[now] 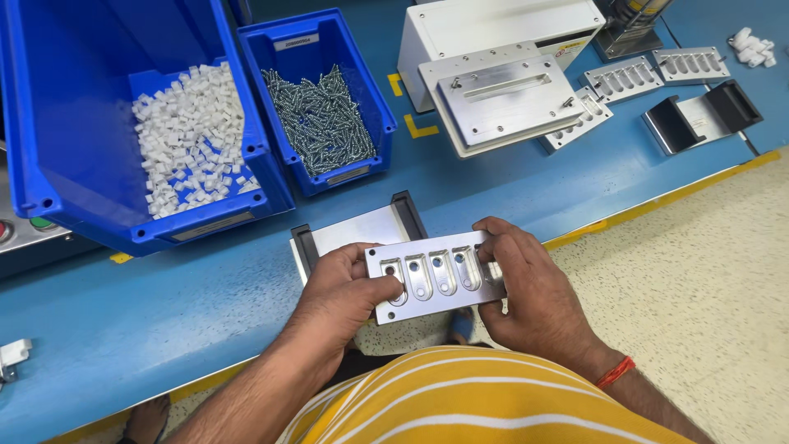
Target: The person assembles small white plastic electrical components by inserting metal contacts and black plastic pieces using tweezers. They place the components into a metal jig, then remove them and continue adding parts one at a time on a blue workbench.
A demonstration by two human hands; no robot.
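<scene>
Both hands hold a flat metal fixture plate [434, 275] with several oblong slots, level above the front edge of the blue bench. My left hand [341, 292] grips its left end, with the thumb pressed on the leftmost slot. My right hand [526, 284] grips its right end, fingers curled over the top edge. Just behind the plate lies a metal tray with dark end blocks [353, 232], partly hidden by my left hand.
A large blue bin of small white plastic pieces [193, 131] and a smaller blue bin of screws [320, 119] stand at the back left. A white machine with a metal slotted top [501, 94], more slotted plates [625, 78], another tray [703, 115] and white pieces [752, 45] are at the back right.
</scene>
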